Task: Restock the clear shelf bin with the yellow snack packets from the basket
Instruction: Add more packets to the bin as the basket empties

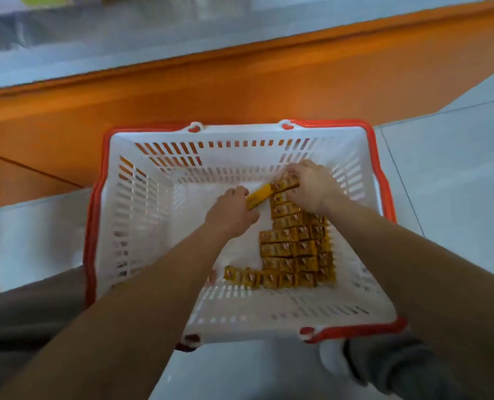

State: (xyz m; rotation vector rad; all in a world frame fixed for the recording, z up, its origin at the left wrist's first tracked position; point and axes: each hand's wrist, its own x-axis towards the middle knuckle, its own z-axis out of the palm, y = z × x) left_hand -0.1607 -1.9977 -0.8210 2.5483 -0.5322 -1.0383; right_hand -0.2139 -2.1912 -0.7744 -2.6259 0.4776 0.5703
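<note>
A white plastic basket (pixel 142 215) with a red rim sits on the floor below me. Several yellow snack packets (pixel 295 255) lie in rows on its bottom, toward the right side. My left hand (pixel 230 212) reaches into the basket and grips one end of a yellow packet (pixel 258 195) that is lifted at an angle. My right hand (pixel 309 187) is at the far end of the rows, its fingers curled round a small stack of packets (pixel 286 183). The clear shelf bin is not plainly in view.
An orange shelf base (pixel 240 82) runs across behind the basket, with a grey shelf surface (pixel 153 39) above it. Pale floor tiles (pixel 442 168) lie to the right. My shoe (pixel 384 368) stands by the basket's near right corner.
</note>
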